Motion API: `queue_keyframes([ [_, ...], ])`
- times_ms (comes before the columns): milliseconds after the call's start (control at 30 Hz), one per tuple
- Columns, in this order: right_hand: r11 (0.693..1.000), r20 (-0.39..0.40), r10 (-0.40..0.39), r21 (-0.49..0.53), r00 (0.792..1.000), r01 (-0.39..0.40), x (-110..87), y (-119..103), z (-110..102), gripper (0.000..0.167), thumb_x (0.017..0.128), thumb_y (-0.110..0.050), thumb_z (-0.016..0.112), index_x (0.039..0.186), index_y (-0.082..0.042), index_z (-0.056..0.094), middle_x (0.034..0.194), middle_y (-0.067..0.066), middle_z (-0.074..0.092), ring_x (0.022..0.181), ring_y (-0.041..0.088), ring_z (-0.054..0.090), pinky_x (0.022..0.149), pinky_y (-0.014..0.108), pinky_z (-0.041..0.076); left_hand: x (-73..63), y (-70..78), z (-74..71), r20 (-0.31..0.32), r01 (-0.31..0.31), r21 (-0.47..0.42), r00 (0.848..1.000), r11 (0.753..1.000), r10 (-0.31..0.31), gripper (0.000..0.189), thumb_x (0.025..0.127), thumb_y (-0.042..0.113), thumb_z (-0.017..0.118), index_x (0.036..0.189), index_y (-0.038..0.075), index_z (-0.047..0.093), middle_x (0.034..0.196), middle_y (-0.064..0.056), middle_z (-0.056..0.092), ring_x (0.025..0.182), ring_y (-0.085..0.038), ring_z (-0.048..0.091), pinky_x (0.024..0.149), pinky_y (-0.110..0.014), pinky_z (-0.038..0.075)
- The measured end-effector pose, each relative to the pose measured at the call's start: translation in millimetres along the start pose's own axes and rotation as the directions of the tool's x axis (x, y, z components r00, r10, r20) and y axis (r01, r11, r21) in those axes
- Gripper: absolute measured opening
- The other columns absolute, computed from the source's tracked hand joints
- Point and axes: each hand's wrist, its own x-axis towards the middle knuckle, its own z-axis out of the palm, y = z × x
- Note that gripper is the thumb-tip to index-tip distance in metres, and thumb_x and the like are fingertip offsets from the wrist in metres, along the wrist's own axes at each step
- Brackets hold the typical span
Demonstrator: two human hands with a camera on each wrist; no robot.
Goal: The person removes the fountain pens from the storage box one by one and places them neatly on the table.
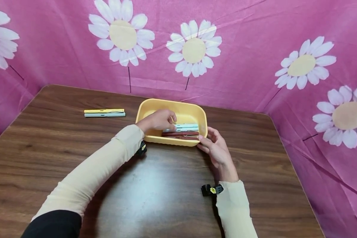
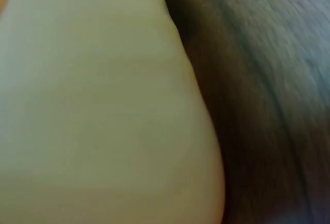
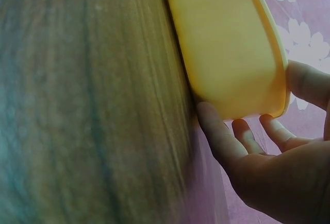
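A yellow plastic bin (image 1: 169, 141) stands near the table's back edge. Inside lie light blue pens (image 1: 186, 126) and, nearer its front wall, dark red pens (image 1: 181, 134). My left hand (image 1: 160, 119) reaches in over the left side, fingertips right at the left ends of the light blue pens; I cannot tell whether it pinches one. The left wrist view shows only the bin's pale yellow wall (image 2: 103, 105) close up, without the hand. My right hand (image 1: 218, 150) holds the bin's front right corner, thumb over the rim and fingers against the outside wall (image 3: 232, 54).
To the left of the bin, a yellow pen (image 1: 104, 111) and a pale green pen (image 1: 104, 115) lie side by side on the brown wood-grain table (image 1: 62, 158). A pink cloth with white daisies (image 1: 241, 66) hangs behind the table and along its sides.
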Motion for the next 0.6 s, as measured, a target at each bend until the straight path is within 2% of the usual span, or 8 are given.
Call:
queue_keyframes([
  [167,1.0,-0.016,0.009,0.003,1.0,-0.009,-0.3,-1.0,0.8,0.057,0.1,0.0,0.059,0.15,-0.001,0.033,0.144,0.018,0.04,0.11,0.019,0.059,0.099,0.042,0.051,4.9,1.3,4.5,-0.012,0.002,0.029,1.0,1.0,-0.001,0.032,0.089,0.016,0.078,0.113,-0.002,0.068,0.099,-0.011,0.072,0.094,-0.021,0.064,0.091,-0.037,0.051],
  [400,1.0,-0.006,-0.001,0.004,1.0,0.001,-0.1,-0.6,0.0,0.056,0.1,0.001,0.059,0.15,0.0,0.033,0.145,0.019,0.039,0.111,0.021,0.06,0.101,0.046,0.049,8.2,-1.2,6.6,0.001,-0.039,0.06,0.999,0.997,0.039,0.018,0.089,0.009,0.076,0.104,0.0,0.074,0.082,-0.004,0.065,0.082,-0.016,0.057,0.09,-0.035,0.05],
  [600,1.0,0.004,-0.003,0.001,1.0,0.003,0.4,0.1,-0.3,0.055,0.1,0.001,0.058,0.15,-0.001,0.034,0.144,0.019,0.041,0.114,0.025,0.059,0.101,0.046,0.049,7.1,-2.3,6.1,-0.006,-0.039,0.036,0.999,0.999,0.04,0.016,0.089,0.007,0.075,0.103,0.0,0.074,0.093,-0.007,0.07,0.091,-0.02,0.062,0.09,-0.035,0.05],
])
